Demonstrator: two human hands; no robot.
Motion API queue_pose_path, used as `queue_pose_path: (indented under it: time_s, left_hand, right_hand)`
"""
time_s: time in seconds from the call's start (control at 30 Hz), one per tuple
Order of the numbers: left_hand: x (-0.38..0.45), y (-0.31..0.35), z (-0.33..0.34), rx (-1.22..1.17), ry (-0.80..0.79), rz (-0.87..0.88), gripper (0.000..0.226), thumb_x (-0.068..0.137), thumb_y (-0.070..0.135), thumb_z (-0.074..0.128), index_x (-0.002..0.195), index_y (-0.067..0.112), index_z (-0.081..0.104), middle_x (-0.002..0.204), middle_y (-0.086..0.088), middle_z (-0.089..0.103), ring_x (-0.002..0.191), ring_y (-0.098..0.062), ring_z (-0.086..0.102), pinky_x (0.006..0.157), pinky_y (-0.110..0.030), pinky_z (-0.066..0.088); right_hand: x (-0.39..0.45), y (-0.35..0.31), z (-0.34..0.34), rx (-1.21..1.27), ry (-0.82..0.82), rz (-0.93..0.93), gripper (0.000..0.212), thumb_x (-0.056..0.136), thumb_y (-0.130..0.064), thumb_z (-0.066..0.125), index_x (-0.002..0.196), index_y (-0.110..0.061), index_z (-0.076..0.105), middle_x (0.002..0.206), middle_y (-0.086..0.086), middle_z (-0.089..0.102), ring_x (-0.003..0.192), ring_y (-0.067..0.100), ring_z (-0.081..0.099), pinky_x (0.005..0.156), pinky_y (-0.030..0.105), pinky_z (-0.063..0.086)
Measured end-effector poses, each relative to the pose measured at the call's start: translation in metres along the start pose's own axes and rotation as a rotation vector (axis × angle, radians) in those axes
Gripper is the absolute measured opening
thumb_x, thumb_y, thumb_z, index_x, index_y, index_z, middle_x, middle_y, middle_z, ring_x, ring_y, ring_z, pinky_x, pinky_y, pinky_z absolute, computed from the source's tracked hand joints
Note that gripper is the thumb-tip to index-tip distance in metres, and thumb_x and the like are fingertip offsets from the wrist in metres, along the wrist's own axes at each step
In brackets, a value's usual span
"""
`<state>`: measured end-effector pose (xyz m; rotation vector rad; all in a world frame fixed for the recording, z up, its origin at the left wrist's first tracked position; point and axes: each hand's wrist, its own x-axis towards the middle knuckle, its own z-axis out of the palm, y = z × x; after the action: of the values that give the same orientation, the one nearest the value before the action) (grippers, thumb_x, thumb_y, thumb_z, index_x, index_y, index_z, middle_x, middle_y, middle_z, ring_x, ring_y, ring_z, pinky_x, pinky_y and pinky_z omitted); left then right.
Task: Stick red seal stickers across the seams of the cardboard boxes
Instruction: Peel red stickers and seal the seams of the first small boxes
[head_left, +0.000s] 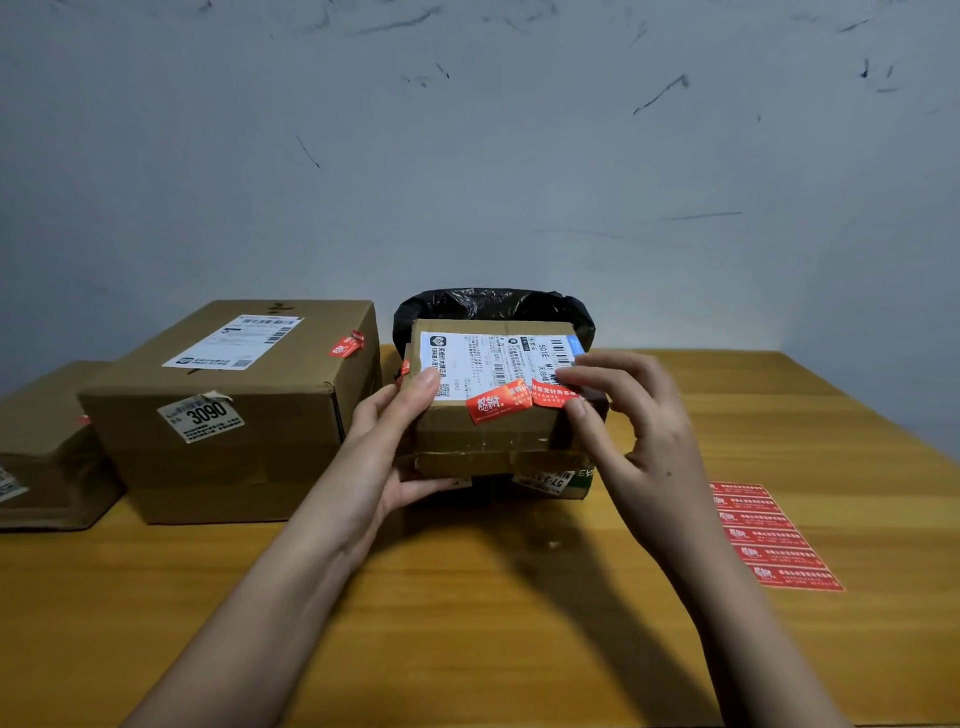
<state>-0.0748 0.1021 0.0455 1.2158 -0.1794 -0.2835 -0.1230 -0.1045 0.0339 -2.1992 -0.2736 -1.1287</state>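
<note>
A small cardboard box (483, 441) with a white shipping label is tilted up off the table in the middle. My left hand (395, 441) grips its left side, thumb on top and fingers underneath. A red seal sticker (498, 404) lies over the box's front top edge, partly loose and wrinkled. My right hand (623, 415) pinches the sticker's right end between thumb and fingertips. Another red sticker (404, 369) shows at the box's left corner. A sheet of red seal stickers (769, 535) lies on the table to the right.
A larger cardboard box (234, 415) with a red sticker (347, 344) on its top edge stands at left, with a further box (47, 447) beyond it. A black bag (493, 306) sits behind the held box. The wooden table (467, 623) meets a grey wall.
</note>
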Motion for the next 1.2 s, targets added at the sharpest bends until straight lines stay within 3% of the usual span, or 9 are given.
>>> queue_pose_path:
  time_s: [0.13, 0.37, 0.6, 1.07, 1.2]
  left_hand:
    - [0.003, 0.001, -0.002, 0.019, 0.020, 0.009, 0.078, 0.066, 0.052, 0.067, 0.136, 0.025, 0.045, 0.119, -0.005, 0.064, 0.105, -0.023, 0.066, 0.069, -0.038, 0.059]
    - [0.005, 0.002, -0.005, 0.082, 0.032, 0.025, 0.087, 0.061, 0.057, 0.067, 0.137, 0.025, 0.042, 0.121, -0.002, 0.062, 0.107, -0.021, 0.064, 0.071, -0.039, 0.059]
    - [0.010, 0.001, -0.006, 0.112, 0.060, 0.007, 0.095, 0.059, 0.060, 0.074, 0.140, 0.025, 0.037, 0.123, -0.004, 0.060, 0.105, -0.020, 0.065, 0.071, -0.040, 0.059]
    - [0.008, 0.001, -0.011, 0.156, 0.040, 0.047, 0.092, 0.063, 0.053, 0.066, 0.144, 0.025, 0.032, 0.118, 0.002, 0.061, 0.110, -0.017, 0.060, 0.070, -0.036, 0.060]
    - [0.009, 0.002, -0.013, 0.165, 0.050, 0.041, 0.091, 0.066, 0.055, 0.076, 0.143, 0.028, 0.034, 0.117, 0.002, 0.062, 0.108, -0.017, 0.061, 0.070, -0.035, 0.060]
  right_hand:
    - [0.002, 0.002, 0.000, -0.016, -0.049, -0.051, 0.035, 0.088, -0.040, 0.056, 0.115, -0.021, 0.065, 0.119, -0.005, 0.055, 0.117, 0.012, 0.051, 0.096, 0.025, 0.043]
    - [0.009, 0.005, 0.000, 0.121, -0.055, -0.021, 0.019, 0.084, -0.037, 0.063, 0.099, -0.028, 0.068, 0.109, -0.011, 0.061, 0.110, 0.011, 0.055, 0.086, 0.029, 0.047]
    - [0.009, 0.003, -0.004, 0.032, -0.015, -0.111, 0.012, 0.083, -0.032, 0.065, 0.089, -0.023, 0.069, 0.097, -0.011, 0.065, 0.098, 0.012, 0.057, 0.081, 0.021, 0.041]
    - [0.010, 0.005, -0.009, -0.048, -0.141, -0.146, 0.021, 0.086, -0.041, 0.058, 0.087, -0.023, 0.068, 0.093, -0.012, 0.064, 0.089, 0.013, 0.058, 0.067, 0.035, 0.048]
    - [0.010, 0.003, -0.012, -0.084, -0.170, -0.187, 0.020, 0.087, -0.042, 0.057, 0.087, -0.025, 0.067, 0.093, -0.014, 0.063, 0.087, 0.013, 0.058, 0.064, 0.037, 0.048]
